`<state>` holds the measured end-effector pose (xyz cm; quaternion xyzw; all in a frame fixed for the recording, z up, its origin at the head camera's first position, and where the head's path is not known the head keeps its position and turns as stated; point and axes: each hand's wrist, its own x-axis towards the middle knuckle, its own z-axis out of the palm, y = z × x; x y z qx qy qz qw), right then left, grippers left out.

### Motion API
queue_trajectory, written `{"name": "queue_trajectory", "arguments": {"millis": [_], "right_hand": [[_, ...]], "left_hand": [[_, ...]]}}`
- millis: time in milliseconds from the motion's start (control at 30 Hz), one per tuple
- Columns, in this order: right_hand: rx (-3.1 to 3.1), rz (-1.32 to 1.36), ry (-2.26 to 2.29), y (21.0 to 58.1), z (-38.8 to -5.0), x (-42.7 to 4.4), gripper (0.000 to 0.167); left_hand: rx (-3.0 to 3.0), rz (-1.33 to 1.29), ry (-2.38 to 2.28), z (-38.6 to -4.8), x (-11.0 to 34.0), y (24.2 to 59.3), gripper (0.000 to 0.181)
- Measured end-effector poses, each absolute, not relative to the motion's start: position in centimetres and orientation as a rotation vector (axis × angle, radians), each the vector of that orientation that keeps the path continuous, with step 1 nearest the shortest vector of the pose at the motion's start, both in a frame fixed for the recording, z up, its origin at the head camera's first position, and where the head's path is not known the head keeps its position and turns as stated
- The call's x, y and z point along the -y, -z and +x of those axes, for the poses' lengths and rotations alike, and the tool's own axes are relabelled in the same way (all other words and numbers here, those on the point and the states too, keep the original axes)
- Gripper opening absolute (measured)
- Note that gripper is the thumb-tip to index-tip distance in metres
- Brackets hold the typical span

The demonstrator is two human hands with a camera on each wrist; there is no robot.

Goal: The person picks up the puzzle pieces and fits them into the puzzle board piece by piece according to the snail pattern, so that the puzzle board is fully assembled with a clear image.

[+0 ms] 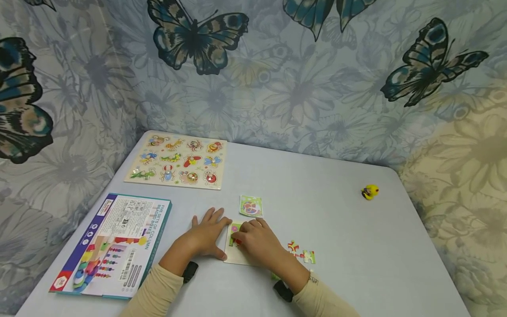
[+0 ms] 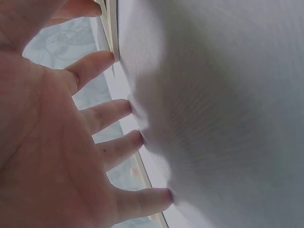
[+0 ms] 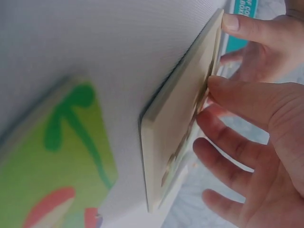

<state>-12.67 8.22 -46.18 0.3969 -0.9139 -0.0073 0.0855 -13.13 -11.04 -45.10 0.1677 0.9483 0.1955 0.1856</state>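
Observation:
A small wooden puzzle board (image 1: 238, 257) lies on the white table, with colourful puzzle pieces (image 1: 234, 227) in its upper part. My left hand (image 1: 203, 237) rests spread at its left side; thumb and index finger touch the board's edge (image 2: 113, 28). Over the board, my right hand (image 1: 261, 242) presses down with its thumb (image 3: 237, 95) on the pieces, the other fingers loosely bent close by. The hand hides part of the board in the head view. In the right wrist view, a green puzzle piece (image 3: 71, 156) lies near the board.
Loose puzzle pieces (image 1: 308, 256) lie right of my right hand. Behind the board is a green picture piece (image 1: 251, 206). A larger insect board (image 1: 178, 180) and a flat toy box (image 1: 130, 246) occupy the left. A yellow toy duck (image 1: 370, 192) stands at the far right.

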Motion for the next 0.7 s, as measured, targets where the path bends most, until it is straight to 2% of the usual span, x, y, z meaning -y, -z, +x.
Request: {"name": "queue_trajectory", "arguments": {"millis": [200, 400, 700], "right_hand": [[2.716, 1.165, 0.058, 46.3, -12.6, -8.2, 0.02], [2.789, 1.149, 0.033, 45.8, -12.5, -8.9, 0.026], [2.898, 0.967, -0.078, 44.7, -12.1, -13.7, 0.035]], "left_hand": [[-2.668, 0.477, -0.555, -13.2, 11.0, 45.3, 0.089], [-2.671, 0.473, -0.542, -13.3, 11.0, 45.6, 0.09], [-2.669, 0.466, -0.578, -13.2, 11.1, 45.7, 0.09]]}}
